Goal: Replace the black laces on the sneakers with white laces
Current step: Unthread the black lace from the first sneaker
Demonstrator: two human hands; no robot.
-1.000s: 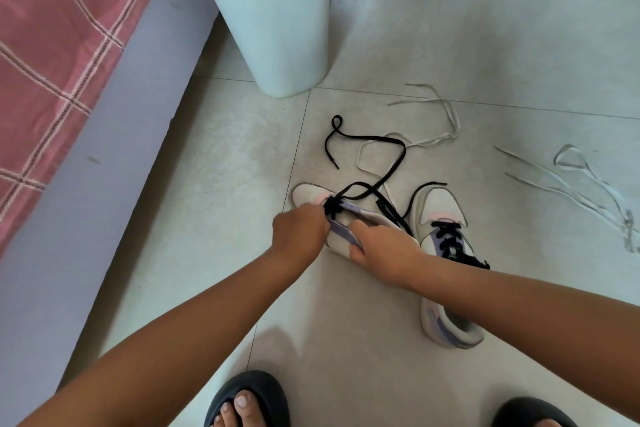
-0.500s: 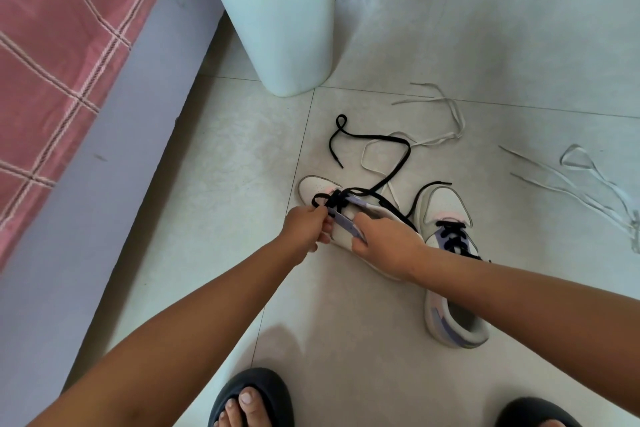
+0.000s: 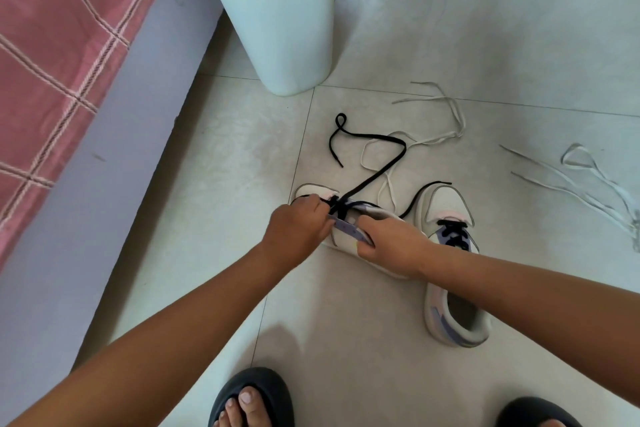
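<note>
Left hand [image 3: 298, 230] has slid a touch farther along the near sneaker [image 3: 346, 239] since a moment ago, fingers curled and pinching the black lace [image 3: 372, 177] right at the eyelets. Right hand [image 3: 391, 244] holds its spot, grip wrapped round the shoe's purple-trimmed side, steadying it on the floor [image 3: 214, 184]. The loose black lace trails away to the far side in the same loop as before. The second sneaker [image 3: 450, 253] sits just to the right, black lacing intact. One white lace [image 3: 440, 114] lies beyond the shoes, another white lace [image 3: 588, 177] well off to the right. White bin [image 3: 284, 28] stands far left.
</note>
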